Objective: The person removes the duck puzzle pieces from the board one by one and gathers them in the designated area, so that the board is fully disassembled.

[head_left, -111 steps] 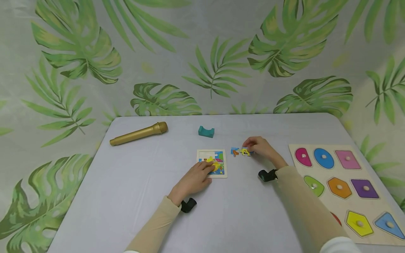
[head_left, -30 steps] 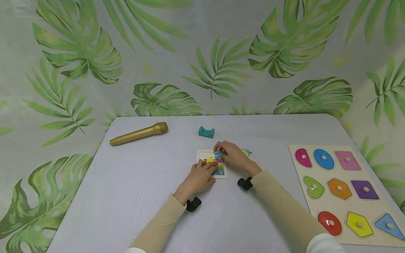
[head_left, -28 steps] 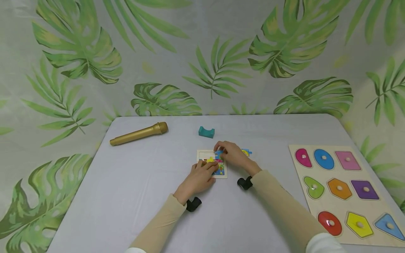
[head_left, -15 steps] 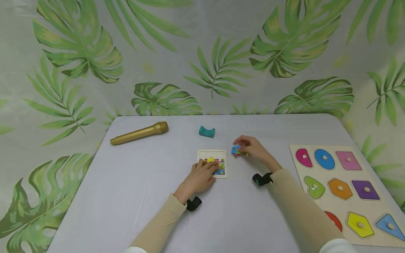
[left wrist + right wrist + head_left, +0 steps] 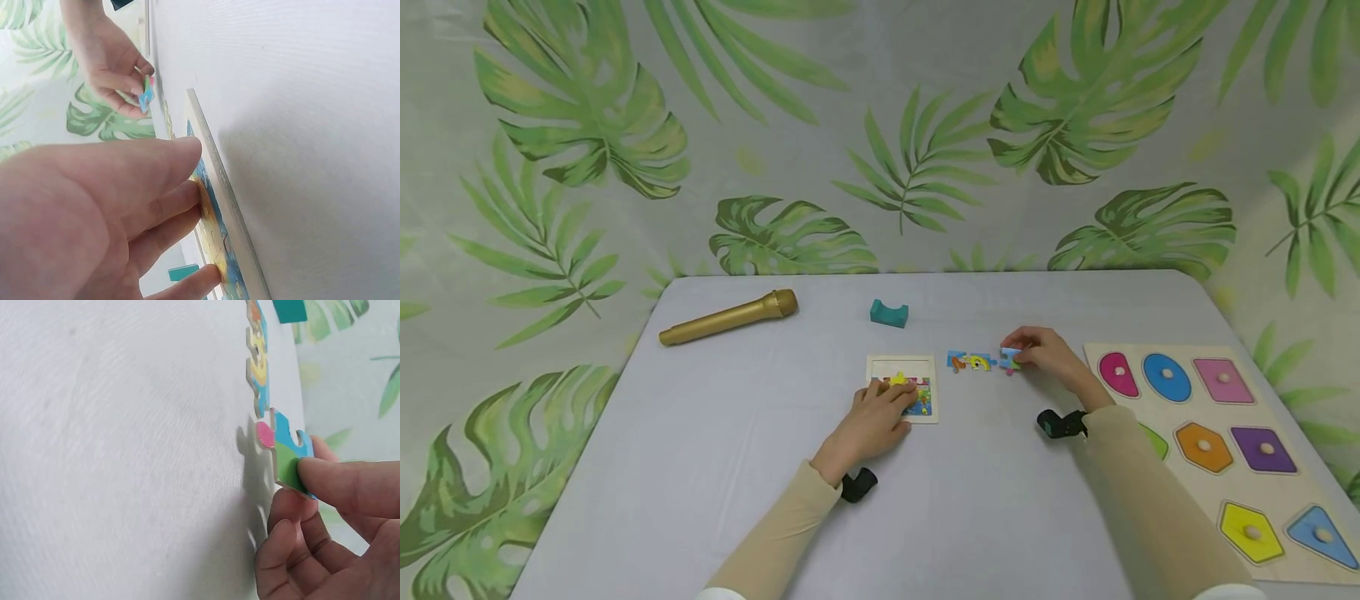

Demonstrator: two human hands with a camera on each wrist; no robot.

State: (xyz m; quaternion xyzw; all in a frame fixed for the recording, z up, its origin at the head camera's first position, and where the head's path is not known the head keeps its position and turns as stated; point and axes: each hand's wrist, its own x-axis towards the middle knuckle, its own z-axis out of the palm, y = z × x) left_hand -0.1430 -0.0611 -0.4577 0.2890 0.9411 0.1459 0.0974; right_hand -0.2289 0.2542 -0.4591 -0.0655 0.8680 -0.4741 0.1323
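A small jigsaw puzzle in a light wooden tray [image 5: 901, 358] lies mid-table. Its lower part holds printed pieces; the bare board shows along the upper row. My left hand [image 5: 868, 421] rests on the puzzle, fingertips touching the pieces and covering some of them. To the right, my right hand [image 5: 1048, 358] pinches a blue, green and pink jigsaw piece [image 5: 287, 450] between thumb and fingers, tilted close to the tabletop. Beside that piece lie two loose jigsaw pieces, an orange-and-blue one [image 5: 957, 361] and a yellow-and-blue one [image 5: 980, 362].
A teal block [image 5: 889, 314] with a curved notch stands behind the tray. At the back left lies a gold microphone [image 5: 730, 317]. A wooden shape board [image 5: 1213, 462] with knobbed pieces lies on the right, partly under the right forearm.
One second ago my right hand was at the tray's upper right corner with the piece. It has carried the piece out rightwards, past the loose pieces. The left hand has stayed in place.
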